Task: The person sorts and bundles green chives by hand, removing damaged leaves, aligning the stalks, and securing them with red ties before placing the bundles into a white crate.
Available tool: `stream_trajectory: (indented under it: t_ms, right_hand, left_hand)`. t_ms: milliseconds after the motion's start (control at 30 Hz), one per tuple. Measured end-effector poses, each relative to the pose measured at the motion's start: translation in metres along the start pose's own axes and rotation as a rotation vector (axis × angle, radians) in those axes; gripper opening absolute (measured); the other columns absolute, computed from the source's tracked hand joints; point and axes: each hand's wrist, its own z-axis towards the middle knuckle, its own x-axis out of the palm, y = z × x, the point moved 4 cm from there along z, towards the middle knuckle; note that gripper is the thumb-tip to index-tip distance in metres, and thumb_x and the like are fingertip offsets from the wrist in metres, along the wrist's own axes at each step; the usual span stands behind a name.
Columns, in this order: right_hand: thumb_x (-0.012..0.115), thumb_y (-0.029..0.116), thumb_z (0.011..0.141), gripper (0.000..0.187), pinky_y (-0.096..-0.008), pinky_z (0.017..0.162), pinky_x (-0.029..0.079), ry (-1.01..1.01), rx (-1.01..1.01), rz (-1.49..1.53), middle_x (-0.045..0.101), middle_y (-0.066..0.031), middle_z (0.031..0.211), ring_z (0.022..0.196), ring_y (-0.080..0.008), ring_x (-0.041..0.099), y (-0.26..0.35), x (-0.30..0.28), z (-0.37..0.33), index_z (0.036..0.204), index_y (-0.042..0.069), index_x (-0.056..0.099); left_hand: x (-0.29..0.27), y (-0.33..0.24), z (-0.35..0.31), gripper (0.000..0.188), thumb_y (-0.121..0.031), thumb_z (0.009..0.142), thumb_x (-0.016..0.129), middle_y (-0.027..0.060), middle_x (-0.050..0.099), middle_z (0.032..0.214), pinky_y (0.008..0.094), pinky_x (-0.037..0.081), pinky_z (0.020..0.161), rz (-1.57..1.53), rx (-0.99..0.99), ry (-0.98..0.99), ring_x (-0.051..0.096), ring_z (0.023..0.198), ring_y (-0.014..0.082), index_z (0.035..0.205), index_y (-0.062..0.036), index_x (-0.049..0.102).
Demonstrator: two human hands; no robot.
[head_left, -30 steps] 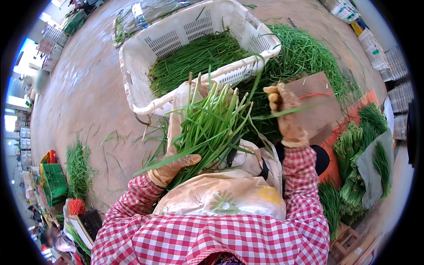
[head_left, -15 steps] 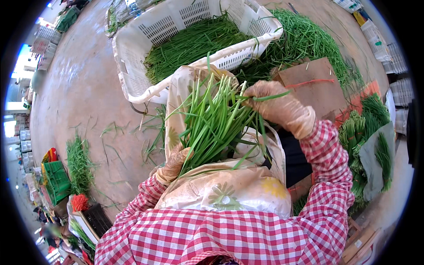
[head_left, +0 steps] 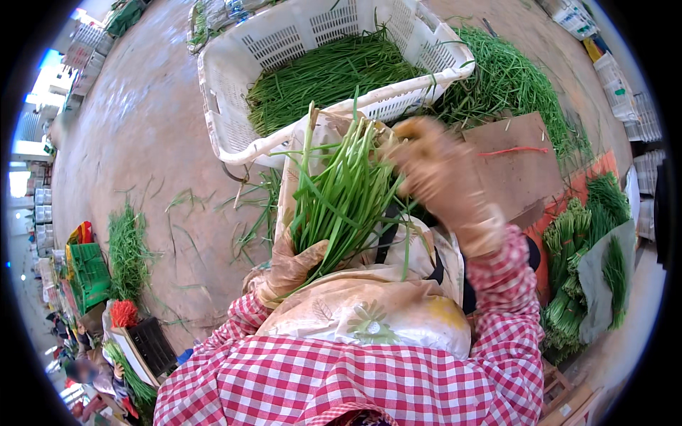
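My left fingers [head_left: 311, 257] are curled closed round the lower, leafy part of a green bunch [head_left: 344, 195], which lies slanting over my stained apron [head_left: 327, 304]. As I judge it, the grip should be firm enough that the stalks don't slide apart, yet soft enough not to bruise them. The left wrist is bent inward and low, near my lap, its forearm coming in from my left.

Ahead of those fingers the pale ends fan out unevenly, pointing toward the white crate [head_left: 222, 131] beyond. I'd work these ends with short, light tugs, few stalks at a time, since a rough pull could drag neighbours out of the bunch.

My right hand [head_left: 444, 181] reaches in from the right, its back toward me, fingers just beside those ends. It is blurred, so I cannot tell how open the fingers are or whether they pinch a stalk. That forearm angles forward and inward, its wrist farther out than the left one. Just right of it lies brown cardboard [head_left: 522, 167].
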Motion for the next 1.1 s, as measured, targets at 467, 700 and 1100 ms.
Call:
stream_trajectory:
  t_ms: [467, 700, 1100]
  right_hand:
    - [0.061, 0.006, 0.083, 0.012, -0.0315, 0.066, 0.05, -0.339, -0.589, -0.449, 0.064, -0.0141, 0.081, 0.071, -0.0233, 0.063, -0.029, -0.022, 0.038, 0.094, 0.002, 0.065]
    - [0.059, 0.034, 0.087, 0.036, -0.0379, 0.081, 0.05, -0.317, -0.286, -0.736, 0.064, -0.0157, 0.098, 0.09, -0.0263, 0.062, -0.019, -0.061, 0.042, 0.102, 0.001, 0.063]
    - [0.057, 0.021, 0.084, 0.02, -0.0414, 0.059, 0.05, -0.072, -0.434, -0.622, 0.061, -0.0192, 0.068, 0.064, -0.0337, 0.061, -0.031, -0.006, 0.026, 0.08, 0.002, 0.064]
  left_hand:
    - [-0.012, 0.017, 0.005, 0.073, -0.045, 0.083, 0.064, 0.0115, 0.054, 0.124, 0.0337, 0.049, 0.09, -0.301, 0.011, 0.121, 0.058, 0.105, 0.0201, 0.135, 0.0001, 0.038]
    - [-0.02, 0.018, 0.002, 0.072, -0.044, 0.086, 0.061, 0.0113, 0.054, 0.124, 0.0331, 0.046, 0.093, -0.244, 0.055, 0.137, 0.056, 0.107, 0.0197, 0.135, 0.001, 0.037]
    - [-0.039, 0.03, 0.003, 0.07, -0.048, 0.086, 0.059, 0.0076, 0.051, 0.127, 0.0328, 0.043, 0.096, -0.085, 0.091, 0.139, 0.053, 0.111, 0.018, 0.136, -0.0028, 0.039]
